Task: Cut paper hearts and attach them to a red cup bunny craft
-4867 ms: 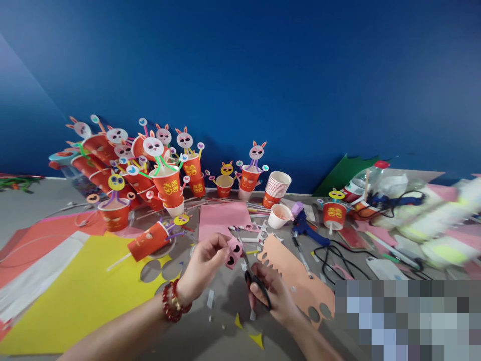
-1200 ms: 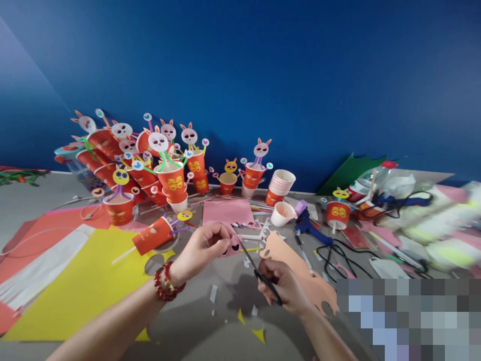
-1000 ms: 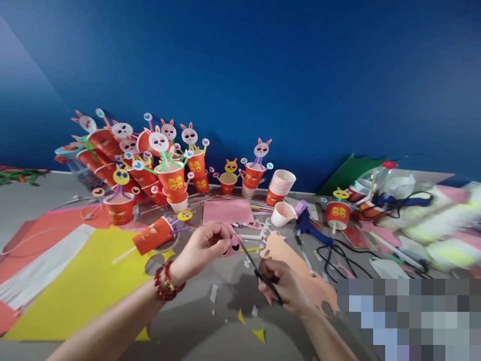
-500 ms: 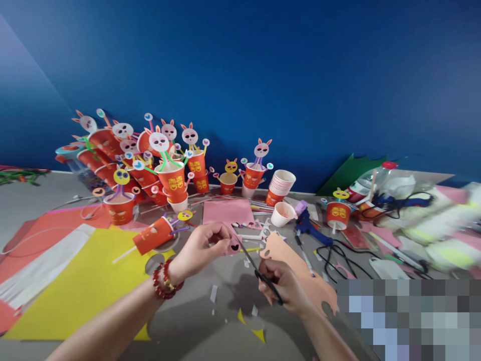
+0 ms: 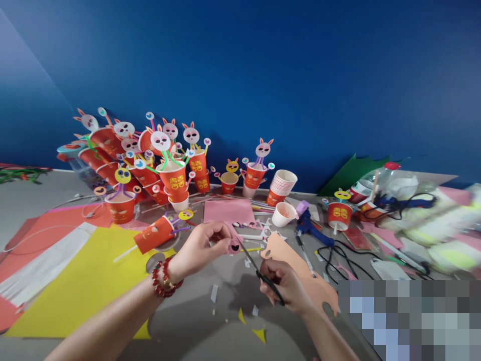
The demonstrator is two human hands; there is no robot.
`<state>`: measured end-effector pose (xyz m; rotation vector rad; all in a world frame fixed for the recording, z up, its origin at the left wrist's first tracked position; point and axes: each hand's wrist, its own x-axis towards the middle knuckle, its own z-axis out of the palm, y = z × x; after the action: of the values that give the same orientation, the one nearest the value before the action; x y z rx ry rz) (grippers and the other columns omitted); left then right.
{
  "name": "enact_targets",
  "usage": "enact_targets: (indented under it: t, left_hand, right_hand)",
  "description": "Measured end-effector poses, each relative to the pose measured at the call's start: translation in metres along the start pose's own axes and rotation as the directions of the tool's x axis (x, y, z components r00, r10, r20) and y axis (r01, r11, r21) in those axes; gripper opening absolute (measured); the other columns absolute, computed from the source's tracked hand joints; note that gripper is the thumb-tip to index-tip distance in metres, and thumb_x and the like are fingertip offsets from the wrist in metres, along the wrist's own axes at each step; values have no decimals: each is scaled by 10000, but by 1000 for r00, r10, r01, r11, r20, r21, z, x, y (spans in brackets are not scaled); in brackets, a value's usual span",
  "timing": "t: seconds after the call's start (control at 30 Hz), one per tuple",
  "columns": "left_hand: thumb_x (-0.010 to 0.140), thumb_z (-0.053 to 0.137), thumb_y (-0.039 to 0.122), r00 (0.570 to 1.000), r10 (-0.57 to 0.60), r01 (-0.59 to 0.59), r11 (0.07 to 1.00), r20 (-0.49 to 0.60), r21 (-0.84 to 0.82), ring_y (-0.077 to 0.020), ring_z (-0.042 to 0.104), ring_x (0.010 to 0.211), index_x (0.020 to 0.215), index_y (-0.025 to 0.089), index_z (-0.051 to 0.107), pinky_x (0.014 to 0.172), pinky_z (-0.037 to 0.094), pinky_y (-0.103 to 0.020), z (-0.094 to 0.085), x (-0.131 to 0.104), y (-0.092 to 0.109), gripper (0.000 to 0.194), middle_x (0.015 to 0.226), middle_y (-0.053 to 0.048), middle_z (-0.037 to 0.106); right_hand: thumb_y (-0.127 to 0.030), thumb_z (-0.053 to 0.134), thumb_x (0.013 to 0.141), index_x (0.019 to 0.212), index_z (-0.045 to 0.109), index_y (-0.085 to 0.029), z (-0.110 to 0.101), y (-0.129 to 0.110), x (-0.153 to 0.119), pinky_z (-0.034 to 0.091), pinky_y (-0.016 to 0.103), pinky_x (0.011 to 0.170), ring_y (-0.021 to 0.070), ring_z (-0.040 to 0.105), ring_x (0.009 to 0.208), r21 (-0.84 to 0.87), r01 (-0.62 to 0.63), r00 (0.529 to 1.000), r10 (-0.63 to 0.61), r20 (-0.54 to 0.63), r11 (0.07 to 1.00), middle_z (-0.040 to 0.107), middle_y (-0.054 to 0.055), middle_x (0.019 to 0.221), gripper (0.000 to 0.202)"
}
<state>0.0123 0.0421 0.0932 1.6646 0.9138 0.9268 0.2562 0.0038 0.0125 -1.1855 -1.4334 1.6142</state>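
Between the thumb and fingers of my left hand [image 5: 208, 245] is a small piece of pink paper [image 5: 235, 246] with a black heart on it. The black handles of a pair of scissors [image 5: 271, 285] are in my right hand [image 5: 284, 285]. Their blades reach up and left to the edge of the pink piece. Beyond my hands, a pink sheet [image 5: 228, 210] lies flat on the table. Right of the scissors is a peach sheet [image 5: 291, 258] with round holes cut in it. Small yellow scraps [image 5: 259, 335] lie below the scissors.
Red cups [image 5: 176, 181] with paper animal figures crowd the back left. A stack of white cups [image 5: 282, 183] stands near the blue wall. A blue glue gun [image 5: 313, 230] with black cable lies right. A yellow sheet [image 5: 75, 286] covers the left, and plastic bags [image 5: 439, 220] lie far right.
The whole view has shifted very slightly. Both hands, the pink piece and the scissors hold nearly the same positions.
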Motion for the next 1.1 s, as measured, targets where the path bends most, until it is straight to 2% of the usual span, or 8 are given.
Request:
enact_targets:
  t: [0.2,0.5,1.1]
  left_hand:
    - [829,527,136,1000,3,-3,999,-7,39,-100,530,615,759,166,609,568,416,-200,-1,0,1,112,787,-13,667]
    - [818,518,115,1000,14,-15,998,5,57,-108,586,659,765,171,625,576,432,-191,-3,0,3,131,850,-22,706]
    - [820,519,78,997,71,-71,994,-5,89,-121,639,713,742,178,621,637,473,-199,-4,1,6,163,846,-11,719]
  right_hand:
    - [-523,841,567,585,384,-215,0,0,0,299,154,313,54,412,310,-15,-14,1000,14,-9,1000,459,-84,428,552]
    - [-467,854,579,585,390,-218,-2,1,-1,296,158,316,54,393,315,-48,-6,1000,6,-6,999,436,-95,423,527]
    - [-471,866,577,567,360,-220,-2,-2,0,250,163,317,61,398,322,-106,28,999,-30,-25,994,390,-93,437,564]
